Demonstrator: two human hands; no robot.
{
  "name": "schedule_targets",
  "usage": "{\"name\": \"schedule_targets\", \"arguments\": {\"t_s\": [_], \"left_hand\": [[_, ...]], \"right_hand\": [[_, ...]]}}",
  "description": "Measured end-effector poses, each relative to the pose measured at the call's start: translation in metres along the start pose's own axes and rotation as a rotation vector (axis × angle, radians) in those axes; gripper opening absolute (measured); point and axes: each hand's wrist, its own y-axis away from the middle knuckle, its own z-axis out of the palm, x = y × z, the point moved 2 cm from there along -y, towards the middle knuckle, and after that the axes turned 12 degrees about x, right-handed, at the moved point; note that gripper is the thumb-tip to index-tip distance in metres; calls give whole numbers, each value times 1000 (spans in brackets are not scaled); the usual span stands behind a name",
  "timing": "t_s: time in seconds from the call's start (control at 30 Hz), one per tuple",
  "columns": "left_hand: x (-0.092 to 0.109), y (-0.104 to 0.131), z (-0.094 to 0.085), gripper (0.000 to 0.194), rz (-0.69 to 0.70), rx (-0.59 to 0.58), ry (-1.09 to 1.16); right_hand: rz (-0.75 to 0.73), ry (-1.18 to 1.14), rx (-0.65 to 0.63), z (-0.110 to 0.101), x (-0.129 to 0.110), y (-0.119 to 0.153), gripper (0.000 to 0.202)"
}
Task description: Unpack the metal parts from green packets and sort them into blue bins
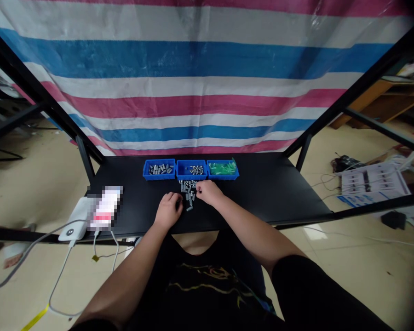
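A small pile of grey metal cylinders and screws [189,188] lies on the black table, in front of three blue bins. My left hand [169,210] rests at the pile's left side with its fingers curled in; whatever it may hold is hidden. On the other side, my right hand [209,191] has its fingertips pressed together at the pile's edge, and I cannot make out what is in them. Grey cylinders fill part of the left bin [159,177]. Small screws lie in the middle bin [192,177], and green plastic bags or wrapping in the right bin [222,176].
At the table's left end lie a phone [106,207] and a white power bank [76,219] with cables. A striped plastic sheet [193,59] hangs behind the table [262,184], between black frame posts. On the floor at right sits a white box [372,184].
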Motion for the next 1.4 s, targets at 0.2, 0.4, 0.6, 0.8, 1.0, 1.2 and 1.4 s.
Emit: {"name": "schedule_targets", "arguments": {"t_s": [0.2, 0.4, 0.6, 0.8, 1.0, 1.2, 1.4], "left_hand": [[0, 1, 1, 12, 5, 3, 11], [0, 1, 1, 12, 10, 12, 5], [0, 1, 0, 12, 19, 12, -8], [0, 1, 0, 13, 5, 0, -12], [1, 1, -1, 12, 4, 4, -3], [1, 1, -1, 10, 27, 40, 13], [-1, 1, 1, 10, 45, 48, 2]], "right_hand": [[40, -156, 344, -32, 2, -18, 15], [-113, -100, -6, -11, -8, -2, 17], [-184, -65, -121, 4, -10, -3, 23], [-225, -9, -199, 2, -9, -7, 16], [-136, -197, 196, -26, -7, -19, 12], [-156, -196, 172, -28, -14, -10, 7], [-147, -111, -108, 2, -20, 4, 9]]}}
